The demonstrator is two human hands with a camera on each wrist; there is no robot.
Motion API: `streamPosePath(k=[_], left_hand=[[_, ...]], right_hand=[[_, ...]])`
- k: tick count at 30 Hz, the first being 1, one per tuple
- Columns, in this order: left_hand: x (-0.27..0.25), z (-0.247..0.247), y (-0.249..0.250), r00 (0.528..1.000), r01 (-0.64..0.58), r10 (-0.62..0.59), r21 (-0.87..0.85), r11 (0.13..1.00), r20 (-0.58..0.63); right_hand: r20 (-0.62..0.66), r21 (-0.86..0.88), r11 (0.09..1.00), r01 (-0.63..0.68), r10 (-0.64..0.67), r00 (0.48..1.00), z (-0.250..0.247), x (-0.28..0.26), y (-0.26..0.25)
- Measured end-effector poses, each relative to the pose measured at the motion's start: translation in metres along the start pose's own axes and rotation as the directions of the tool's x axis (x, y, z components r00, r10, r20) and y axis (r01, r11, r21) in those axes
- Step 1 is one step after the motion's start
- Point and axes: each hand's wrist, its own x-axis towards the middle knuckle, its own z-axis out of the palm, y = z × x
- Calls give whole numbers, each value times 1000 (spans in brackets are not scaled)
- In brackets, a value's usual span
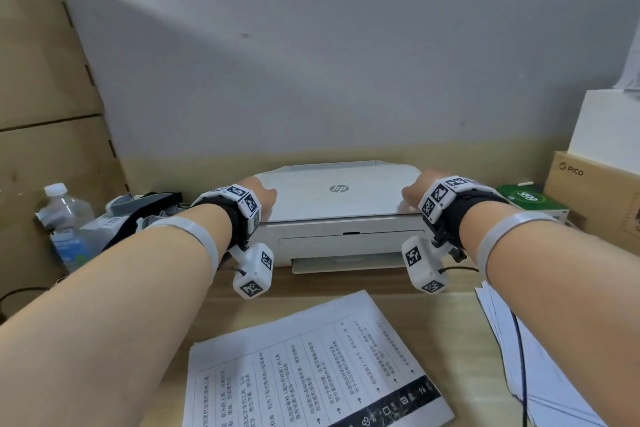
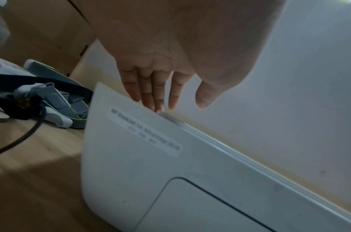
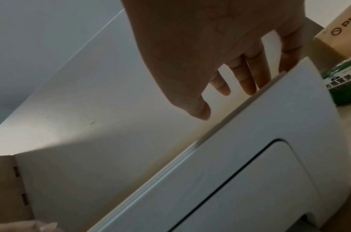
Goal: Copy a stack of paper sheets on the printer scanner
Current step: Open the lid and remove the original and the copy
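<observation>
Two bare forearms are reaching forward over a wooden desk (image 1: 446, 302), each wearing a black wrist strap with white marker blocks. The left hand (image 1: 258, 192) is resting at the left edge of the closed scanner lid (image 1: 339, 198) of a white printer (image 1: 341, 239). From the left wrist camera, its fingers (image 2: 150, 94) are lying straight and close together, pointing down past the printer's top left edge, with the thumb held a little apart. The right hand (image 1: 417, 187) is sitting at the lid's right edge. The right wrist camera is showing its fingers (image 3: 248, 75) extended and slightly spread, their tips dipping behind the printer's top edge; whether they are gripping the lid cannot be told. The lid is lying flat. A printed sheet of paper (image 1: 311, 364) is lying on the desk in front of the printer, between the arms, and a stack of white sheets (image 1: 540, 364) is lying under the right forearm. A water bottle (image 1: 65, 225) is standing at the left, a green box (image 1: 533, 199) and a cardboard box (image 1: 595, 198) at the right.
</observation>
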Motion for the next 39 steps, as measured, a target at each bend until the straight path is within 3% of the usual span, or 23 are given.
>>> streamPosePath(k=[3, 7, 11, 12, 14, 15, 17, 18, 19, 21, 25, 30, 33, 39], left_hand=[[4, 0, 6, 998, 63, -59, -223, 973, 25], [11, -8, 6, 992, 122, -80, -524, 843, 102], [53, -17, -3, 990, 141, -123, -334, 932, 74], [54, -23, 1, 988, 156, -150, -379, 912, 44], [39, -38, 16, 991, -36, -42, -557, 830, -126], [33, -45, 22, 976, -87, -78, -694, 715, -202], [32, -52, 34, 956, -76, -218, -885, 459, -195], [35, -56, 40, 945, -87, -256, -913, 399, -202], [40, -58, 45, 942, -96, -251, -896, 433, -222], [55, -59, 47, 940, -125, -214, -850, 512, -267], [83, -59, 54, 950, -157, -140, -815, 558, -278], [110, -51, 64, 964, -172, -62, -786, 593, -258], [131, -36, 67, 982, -147, 0, -752, 643, -191], [153, -17, 71, 989, -109, -1, -718, 688, -151]], right_hand=[[-39, 194, 980, -48, 56, 998, 1, 15, 3], [-59, 434, 900, -39, 72, 996, -14, 21, 13], [-161, 384, 923, 24, 41, 986, -36, 33, 17], [-221, 444, 895, 51, 54, 974, -42, 41, 16], [-291, 617, 779, 114, 91, 952, -53, 55, 14], [-316, 683, 716, 143, 113, 942, -58, 65, 13], [-303, 841, 511, 177, 174, 937, -65, 65, 6], [-300, 892, 405, 203, 192, 934, -67, 64, 3], [-303, 920, 316, 231, 201, 932, -67, 67, 0], [-302, 932, 262, 249, 184, 935, -69, 77, -3], [-225, 926, 323, 194, 61, 972, -66, 115, -3], [-111, 856, 509, 90, 10, 994, -56, 128, -14], [-24, 845, 534, 28, -14, 1000, -46, 134, -17], [93, 815, 576, -59, -31, 995, -26, 136, -13]])
